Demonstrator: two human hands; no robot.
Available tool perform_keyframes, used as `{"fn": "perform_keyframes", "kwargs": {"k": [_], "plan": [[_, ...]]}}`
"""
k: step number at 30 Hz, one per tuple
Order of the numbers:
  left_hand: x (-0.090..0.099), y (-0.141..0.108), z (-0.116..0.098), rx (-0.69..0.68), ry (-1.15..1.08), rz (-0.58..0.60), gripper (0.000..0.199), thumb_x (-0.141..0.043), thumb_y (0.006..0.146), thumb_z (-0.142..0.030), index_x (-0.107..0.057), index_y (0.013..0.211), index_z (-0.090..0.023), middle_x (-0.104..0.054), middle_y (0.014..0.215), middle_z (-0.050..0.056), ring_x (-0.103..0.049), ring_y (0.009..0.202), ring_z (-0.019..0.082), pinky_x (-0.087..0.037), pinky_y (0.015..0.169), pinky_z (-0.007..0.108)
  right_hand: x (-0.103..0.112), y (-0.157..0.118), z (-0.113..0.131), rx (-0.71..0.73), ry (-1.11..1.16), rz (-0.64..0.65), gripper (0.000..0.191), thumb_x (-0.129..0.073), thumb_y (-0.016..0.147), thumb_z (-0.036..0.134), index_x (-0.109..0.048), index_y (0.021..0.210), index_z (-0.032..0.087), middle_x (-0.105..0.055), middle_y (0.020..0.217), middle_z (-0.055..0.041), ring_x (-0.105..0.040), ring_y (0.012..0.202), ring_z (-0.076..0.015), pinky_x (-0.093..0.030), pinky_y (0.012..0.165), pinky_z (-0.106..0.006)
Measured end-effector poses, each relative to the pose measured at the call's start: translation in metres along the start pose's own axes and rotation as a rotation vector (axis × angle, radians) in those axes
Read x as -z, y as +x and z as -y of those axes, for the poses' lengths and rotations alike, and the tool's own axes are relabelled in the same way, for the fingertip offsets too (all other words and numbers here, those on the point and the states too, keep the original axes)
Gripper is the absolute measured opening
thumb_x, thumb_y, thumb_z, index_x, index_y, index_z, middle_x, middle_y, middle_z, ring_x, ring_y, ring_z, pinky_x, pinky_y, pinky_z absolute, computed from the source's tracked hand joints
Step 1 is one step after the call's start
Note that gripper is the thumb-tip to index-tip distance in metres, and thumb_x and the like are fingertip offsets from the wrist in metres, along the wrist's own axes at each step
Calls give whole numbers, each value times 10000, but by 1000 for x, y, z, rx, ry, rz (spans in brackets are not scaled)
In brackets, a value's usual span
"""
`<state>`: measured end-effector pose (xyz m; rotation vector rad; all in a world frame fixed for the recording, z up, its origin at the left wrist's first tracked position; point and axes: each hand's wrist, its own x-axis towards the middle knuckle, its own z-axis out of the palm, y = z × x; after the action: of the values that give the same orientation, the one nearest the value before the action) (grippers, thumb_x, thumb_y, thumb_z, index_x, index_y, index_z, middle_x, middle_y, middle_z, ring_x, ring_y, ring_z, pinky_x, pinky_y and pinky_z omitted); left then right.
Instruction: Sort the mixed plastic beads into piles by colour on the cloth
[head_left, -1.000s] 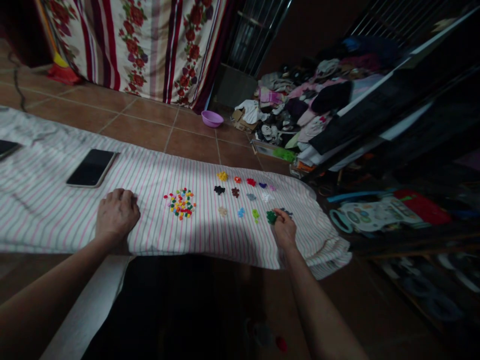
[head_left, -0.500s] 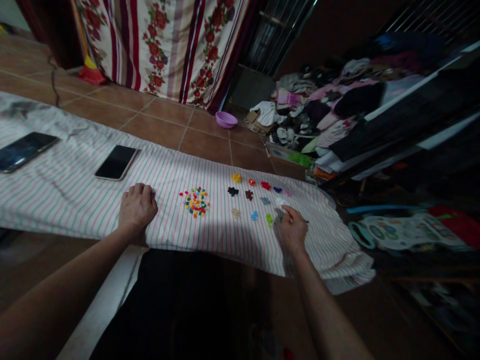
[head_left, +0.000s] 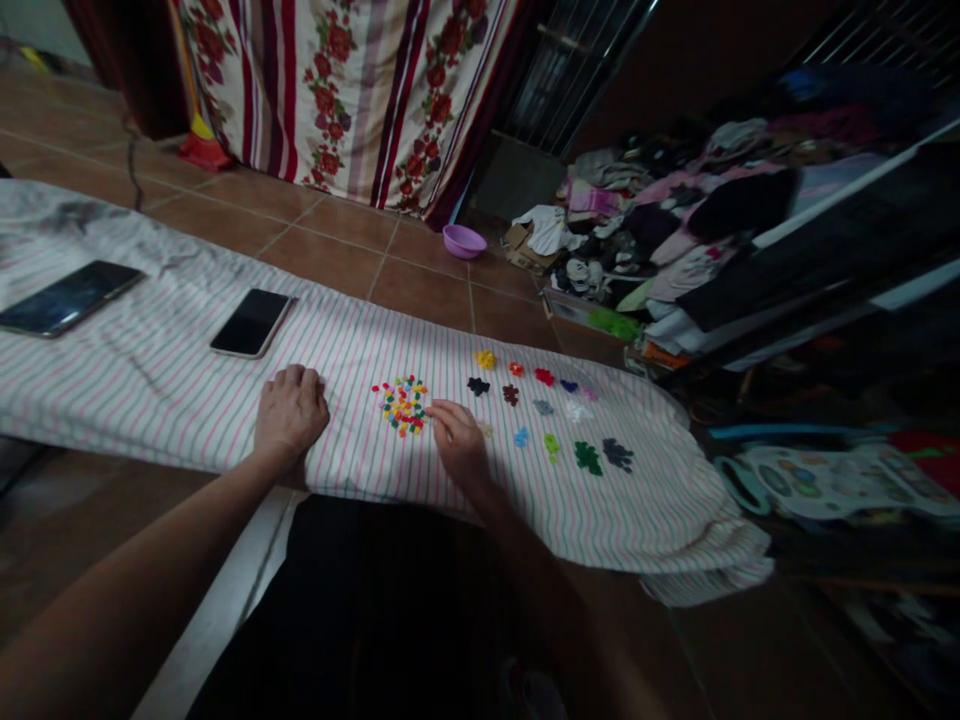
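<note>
On a striped cloth (head_left: pixel 360 340) lies a mixed pile of small colourful pieces (head_left: pixel 403 404). My right hand (head_left: pixel 459 440) is at the pile's right edge, thumb and fingertips close together; whether anything is between them is too small to tell. Resting on the cloth left of the pile is my left hand (head_left: pixel 291 408), fingers curled and pressed together, with its palm hidden. To the right are small single-colour clusters, among them yellow (head_left: pixel 485 359), black (head_left: pixel 478 386), brown (head_left: pixel 511 395), red (head_left: pixel 544 377), white (head_left: pixel 578 410), light green (head_left: pixel 551 447), dark green (head_left: pixel 588 458) and dark grey (head_left: pixel 619 454).
A phone (head_left: pixel 253 323) and a larger dark device (head_left: pixel 71 298) lie on the cloth at the left. Beyond its far edge, a purple basin (head_left: pixel 464 241) stands on the tiled floor. Heaped clothes (head_left: pixel 667 200) fill the back right; a light-coloured plastic toy (head_left: pixel 817 480) is at the right.
My right hand has moved left from the white cluster to the mixed pile, uncovering the dark green and dark grey clusters. The whole view has shifted slightly; my left hand stays on the cloth.
</note>
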<state>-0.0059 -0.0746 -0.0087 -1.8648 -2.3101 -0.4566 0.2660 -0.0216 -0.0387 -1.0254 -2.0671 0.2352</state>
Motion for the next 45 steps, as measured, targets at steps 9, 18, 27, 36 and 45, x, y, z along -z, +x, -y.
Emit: {"fn": "perform_keyframes", "kwargs": {"k": [9, 18, 27, 36, 45], "plan": [[-2, -1, 1, -18, 9, -19, 267, -344, 906, -246, -563, 1017, -140, -585, 1054, 157, -530, 979, 300, -378, 805, 414, -21, 0, 1, -8, -66, 33, 358, -416, 929, 168, -695, 1154, 182, -668, 1082, -118, -589, 1052, -238, -500, 977, -426], [-1, -1, 1, -11, -1, -1, 282, -342, 900, -254, -566, 1031, -144, -584, 1066, 166, -526, 981, 308, -384, 813, 428, -22, -1, 3, -43, -65, 16, 281, -447, 910, 181, -691, 1049, 191, -668, 1020, -96, -587, 1008, -231, -493, 948, -411], [-1, -2, 1, -9, 7, -7, 277, -353, 893, -257, -570, 1032, -155, -588, 1059, 164, -530, 979, 303, -380, 805, 420, -18, 1, 4, -162, 22, 31, 212, -550, 882, 222, -692, 1039, 216, -639, 972, -78, -601, 950, -221, -521, 883, -371], [-2, -1, 2, -3, -20, 7, 302, -324, 912, -266, -569, 1037, -143, -582, 1058, 171, -528, 990, 308, -375, 812, 422, -18, -1, 0, -205, 124, -5, 155, -589, 882, 274, -725, 919, 211, -637, 888, -55, -631, 845, -191, -537, 801, -322], [-1, -1, 1, -2, -16, 6, 301, -321, 910, -264, -567, 1035, -142, -582, 1077, 177, -531, 990, 313, -379, 810, 431, -16, 2, 6, -220, 95, -42, 109, -616, 862, 290, -689, 893, 216, -630, 892, -48, -613, 797, -184, -539, 793, -334]]}}
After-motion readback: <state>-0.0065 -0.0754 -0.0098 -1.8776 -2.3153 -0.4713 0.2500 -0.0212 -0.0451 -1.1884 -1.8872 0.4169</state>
